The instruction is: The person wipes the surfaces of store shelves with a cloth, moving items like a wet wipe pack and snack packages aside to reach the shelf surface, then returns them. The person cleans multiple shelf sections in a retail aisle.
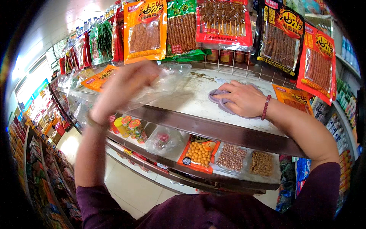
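My right hand (244,98) presses a bunched grey-purple cloth (225,105) onto a white shelf board (181,101), its fingers curled over the cloth. Dark smudges show on the board toward the back. My left hand (133,78) is raised over the left part of the same shelf, blurred by motion, so its fingers cannot be made out. Just beside and below it lies crumpled clear plastic packaging (167,82). Whether the left hand touches this plastic is unclear. An orange snack packet (100,79) lies to the left, partly behind my left forearm.
Snack packets hang from a wire rack behind the shelf, including an orange one (145,32) and a black one (281,40). Another orange packet (293,98) lies to the right. The lower shelf holds yellow-ball snacks (199,153), nut bags (231,157) and small containers (131,128).
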Action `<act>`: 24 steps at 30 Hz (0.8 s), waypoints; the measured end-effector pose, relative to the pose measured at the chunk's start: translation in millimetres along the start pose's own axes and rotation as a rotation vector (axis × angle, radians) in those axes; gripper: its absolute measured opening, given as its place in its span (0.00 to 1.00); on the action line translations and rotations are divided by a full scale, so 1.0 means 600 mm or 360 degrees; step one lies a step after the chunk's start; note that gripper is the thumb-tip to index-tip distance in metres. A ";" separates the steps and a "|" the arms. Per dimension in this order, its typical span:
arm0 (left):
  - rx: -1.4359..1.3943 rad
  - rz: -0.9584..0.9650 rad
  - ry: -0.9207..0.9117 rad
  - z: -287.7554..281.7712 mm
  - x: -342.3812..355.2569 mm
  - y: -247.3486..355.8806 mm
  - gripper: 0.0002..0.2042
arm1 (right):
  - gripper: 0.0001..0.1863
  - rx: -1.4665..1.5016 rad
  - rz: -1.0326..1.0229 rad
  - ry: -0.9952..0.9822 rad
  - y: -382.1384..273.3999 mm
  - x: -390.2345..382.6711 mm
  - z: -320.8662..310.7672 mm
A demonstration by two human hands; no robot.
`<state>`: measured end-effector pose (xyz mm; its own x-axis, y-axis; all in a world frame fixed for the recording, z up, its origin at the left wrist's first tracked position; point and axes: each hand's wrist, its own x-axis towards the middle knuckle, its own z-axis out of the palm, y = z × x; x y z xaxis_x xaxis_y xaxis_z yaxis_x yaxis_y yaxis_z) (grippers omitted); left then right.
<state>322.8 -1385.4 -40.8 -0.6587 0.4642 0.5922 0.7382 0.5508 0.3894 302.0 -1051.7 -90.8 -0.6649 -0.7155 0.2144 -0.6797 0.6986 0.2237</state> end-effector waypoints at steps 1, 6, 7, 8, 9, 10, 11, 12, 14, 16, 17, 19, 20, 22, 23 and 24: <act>-0.0044 0.0199 -0.0274 0.052 0.006 0.036 0.11 | 0.19 0.0000 -0.0001 0.0019 0.007 -0.002 0.004; -0.0053 0.0321 -0.0694 0.157 0.010 0.023 0.17 | 0.19 0.0019 -0.0014 0.0014 -0.001 0.008 0.003; 0.0164 0.0248 -0.0694 0.156 0.023 -0.007 0.17 | 0.19 0.0008 -0.0007 -0.0005 0.001 0.009 0.003; 0.0380 0.0187 -0.0694 0.147 0.039 -0.042 0.18 | 0.19 -0.0005 0.0011 -0.0021 0.001 0.005 0.000; 0.0722 0.0247 -0.0705 0.137 0.056 -0.074 0.19 | 0.19 -0.0017 0.0029 -0.0038 0.001 0.001 -0.001; 0.1080 0.0273 -0.0709 0.119 0.059 -0.109 0.19 | 0.19 -0.0002 -0.0009 -0.0009 0.000 0.004 0.001; 0.1359 0.0338 -0.0475 0.105 0.052 -0.164 0.20 | 0.19 0.0011 -0.0041 0.0017 0.000 0.007 0.002; 0.1450 0.0297 -0.0415 0.087 0.051 -0.203 0.19 | 0.20 0.0017 -0.0068 0.0038 -0.002 0.008 0.002; 0.1444 0.0122 -0.0419 0.065 0.054 -0.232 0.18 | 0.20 0.0039 -0.0028 -0.0018 -0.006 0.008 -0.001; 0.1275 -0.0150 -0.0497 0.051 0.055 -0.200 0.17 | 0.20 0.0027 -0.0004 -0.0063 -0.006 0.009 -0.008; 0.1189 -0.0206 -0.0468 0.050 0.053 -0.205 0.17 | 0.20 0.0020 -0.0010 -0.0084 -0.004 0.011 -0.007; 0.1101 -0.0137 -0.0325 0.053 0.045 -0.220 0.18 | 0.20 0.0023 -0.0016 -0.0144 -0.004 0.024 -0.007; 0.1100 -0.0202 -0.0283 0.050 0.042 -0.226 0.18 | 0.20 0.0020 -0.0064 -0.0120 0.001 0.040 0.000; 0.1072 -0.0302 -0.0209 0.051 0.047 -0.215 0.18 | 0.21 0.0018 -0.0130 -0.0075 0.014 0.075 0.017; 0.1050 -0.0350 -0.0171 0.052 0.049 -0.213 0.17 | 0.21 0.0041 -0.0116 -0.0119 0.016 0.097 0.019; 0.1017 -0.0396 -0.0128 0.052 0.049 -0.212 0.17 | 0.21 0.0044 -0.0115 -0.0132 0.018 0.121 0.023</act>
<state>205.2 -1420.3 -94.7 -0.8244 0.3076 0.4751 0.3497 0.9369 0.0001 242.3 -1095.9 -85.7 -0.6366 -0.7620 0.1191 -0.7341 0.6460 0.2092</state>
